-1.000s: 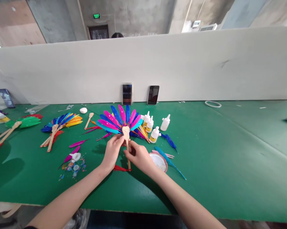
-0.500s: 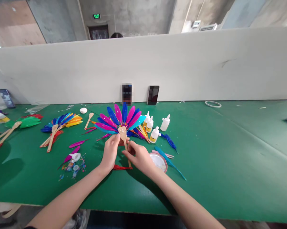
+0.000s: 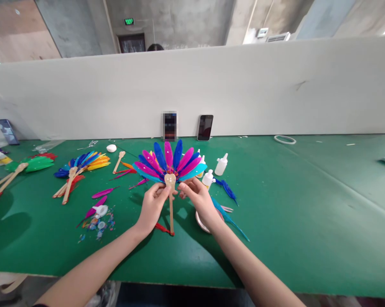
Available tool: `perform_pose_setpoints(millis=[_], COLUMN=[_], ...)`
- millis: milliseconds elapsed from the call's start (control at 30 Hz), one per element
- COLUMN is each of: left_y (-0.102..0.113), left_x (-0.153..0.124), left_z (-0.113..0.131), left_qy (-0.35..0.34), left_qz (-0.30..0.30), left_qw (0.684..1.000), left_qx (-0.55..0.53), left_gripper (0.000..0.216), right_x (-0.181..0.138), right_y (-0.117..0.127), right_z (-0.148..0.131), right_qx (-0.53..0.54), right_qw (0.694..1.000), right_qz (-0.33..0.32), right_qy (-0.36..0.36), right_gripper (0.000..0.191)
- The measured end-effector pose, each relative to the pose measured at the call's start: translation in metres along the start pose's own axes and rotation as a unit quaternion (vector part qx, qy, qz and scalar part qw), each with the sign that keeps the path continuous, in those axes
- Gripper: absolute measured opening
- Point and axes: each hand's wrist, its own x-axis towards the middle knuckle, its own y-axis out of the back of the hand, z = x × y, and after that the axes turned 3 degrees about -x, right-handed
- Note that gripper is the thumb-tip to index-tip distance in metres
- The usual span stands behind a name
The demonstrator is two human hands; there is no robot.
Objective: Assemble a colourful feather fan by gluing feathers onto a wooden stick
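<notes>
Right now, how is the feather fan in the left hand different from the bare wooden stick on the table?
The left hand holds the feather fan up; the wooden stick lies on the table. The feather fan spreads pink and blue feathers wide; the wooden stick shows none on its top. Both have pale wood with a rounded top.

Our L forearm point(image 3: 98, 261) & R forearm point(image 3: 243, 256), both bare, angle fwd & in twd ctr. Our L hand point(image 3: 153, 207) pinches, thumb point(image 3: 164, 195) in front, fingers point(image 3: 154, 188) curled behind. Our R hand point(image 3: 200, 199) loosely half-curled, thumb pointing L. Hands close tog., approx. same ht.
</notes>
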Motion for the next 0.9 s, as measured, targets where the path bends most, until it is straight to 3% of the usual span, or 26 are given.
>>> perform_pose_setpoints(millis=[267, 900], left_y=[-0.0015, -0.0023], left_x=[-0.002, -0.0033], left_z=[-0.0015, -0.0005], left_qy=[0.003, 0.0], left_qz=[-0.032, -0.007], left_qw=[0.999, 1.0], left_qx=[0.0, 0.009], left_gripper=[0.024, 0.022], right_x=[-0.0015, -0.0023], right_y=[0.001, -0.0001], right_z=[-0.0008, -0.0005], right_qx=[0.059, 0.057], right_qw=[0.998, 0.998], right_qz=[0.014, -0.009], right_qy=[-0.007, -0.017], right_gripper=[0.022, 0.02])
